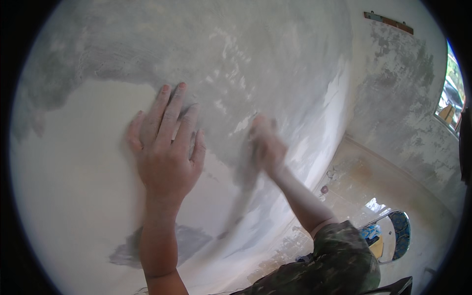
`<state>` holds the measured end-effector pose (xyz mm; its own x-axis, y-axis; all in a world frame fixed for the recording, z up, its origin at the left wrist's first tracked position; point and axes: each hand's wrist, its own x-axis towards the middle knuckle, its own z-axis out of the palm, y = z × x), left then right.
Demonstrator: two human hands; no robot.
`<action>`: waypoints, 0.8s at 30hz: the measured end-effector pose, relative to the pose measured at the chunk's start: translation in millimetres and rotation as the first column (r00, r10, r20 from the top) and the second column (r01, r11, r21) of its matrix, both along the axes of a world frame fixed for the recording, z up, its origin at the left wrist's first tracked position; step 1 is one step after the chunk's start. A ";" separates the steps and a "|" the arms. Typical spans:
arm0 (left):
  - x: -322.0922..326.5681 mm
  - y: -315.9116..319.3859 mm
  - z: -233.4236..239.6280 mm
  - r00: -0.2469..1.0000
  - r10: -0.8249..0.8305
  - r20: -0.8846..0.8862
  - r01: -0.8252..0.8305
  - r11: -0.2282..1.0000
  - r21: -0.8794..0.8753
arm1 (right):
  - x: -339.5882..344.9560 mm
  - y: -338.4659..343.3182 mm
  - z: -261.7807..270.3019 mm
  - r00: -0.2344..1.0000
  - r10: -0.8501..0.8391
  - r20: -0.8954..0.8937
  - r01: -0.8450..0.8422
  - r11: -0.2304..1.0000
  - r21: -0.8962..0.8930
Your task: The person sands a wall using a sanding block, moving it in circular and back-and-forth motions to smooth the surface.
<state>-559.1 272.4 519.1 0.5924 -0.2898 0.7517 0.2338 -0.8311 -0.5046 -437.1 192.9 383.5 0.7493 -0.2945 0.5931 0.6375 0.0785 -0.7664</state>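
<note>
My left hand lies with its palm towards a patchy wall, its fingers apart and dusted with pale powder. It rests across the border between a smooth off-white area and rough grey patches. To its right, my right hand is blurred by motion and close against the grey part of the wall. Its fingers look curled. Blur and the hand itself hide whether anything is held in it. A shadow of the right arm falls on the wall beneath.
A folding chair with a blue patterned back stands at lower right, with things on its seat. Crumbs and stains mark the floor. A spirit level is against the adjoining wall, near a window opening.
</note>
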 end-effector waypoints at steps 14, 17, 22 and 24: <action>17.6 -5.1 0.9 1.000 -0.029 -0.011 0.029 1.000 -0.008 | 22.5 23.7 -57.9 0.810 0.089 0.580 -0.012 0.991 -0.134; 18.9 -8.2 8.3 0.999 -0.036 -0.023 0.037 0.999 0.023 | 73.6 18.9 -66.6 0.906 0.019 0.423 -0.055 0.996 0.073; 18.5 1.4 2.0 0.996 -0.091 0.009 0.091 0.996 0.009 | 33.8 29.2 -47.2 0.784 -0.002 0.620 -0.008 1.000 0.014; 13.2 0.3 -2.9 0.998 -0.043 -0.035 0.043 0.999 0.013 | 77.1 17.0 -70.1 0.779 0.116 0.616 -0.142 0.990 -0.007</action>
<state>-545.8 272.6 516.2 0.6049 -0.3255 0.7267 0.1802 -0.8330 -0.5230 -360.0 209.9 313.4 0.2630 -0.2530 0.9310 0.9537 0.2141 -0.2112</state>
